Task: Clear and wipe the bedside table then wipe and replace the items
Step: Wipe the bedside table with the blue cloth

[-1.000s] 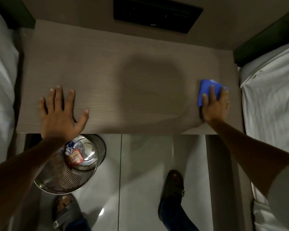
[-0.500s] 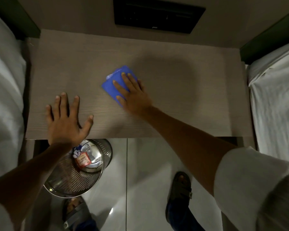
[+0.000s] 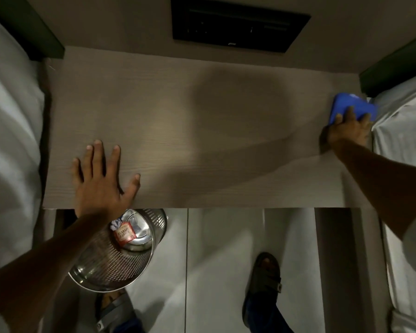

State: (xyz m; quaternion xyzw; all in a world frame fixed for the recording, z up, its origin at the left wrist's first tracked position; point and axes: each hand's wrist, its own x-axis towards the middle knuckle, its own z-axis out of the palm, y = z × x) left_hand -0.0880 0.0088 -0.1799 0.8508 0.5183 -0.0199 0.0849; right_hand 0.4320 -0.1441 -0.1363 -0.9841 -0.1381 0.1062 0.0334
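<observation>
Head view, looking down on the bedside table (image 3: 202,131). Wood-grain top, long axis running left to right between two beds with white sheets.

Blue cloth (image 3: 348,107): folded flat, lying at the far right end of the top, touching or just beside the right bed's sheet (image 3: 404,145). It is roughly rectangular; its longer side runs left-right, tilted slightly down toward the right. Motion blur softens its edges.

Right hand (image 3: 347,133): palm down on the near edge of the cloth, fingers extended forward and slightly spread over it, pressing it to the surface rather than gripping. Forearm stretches in from the lower right, nearly straight.

Left hand (image 3: 101,181): flat on the near-left part of the top, palm down, fingers fully splayed, thumb pointing right. It holds nothing. The wrist overhangs the front edge.

Below the front edge: perforated metal bin (image 3: 120,255) on the tiled floor, with crumpled litter inside. Two sandalled feet show at the bottom.
</observation>
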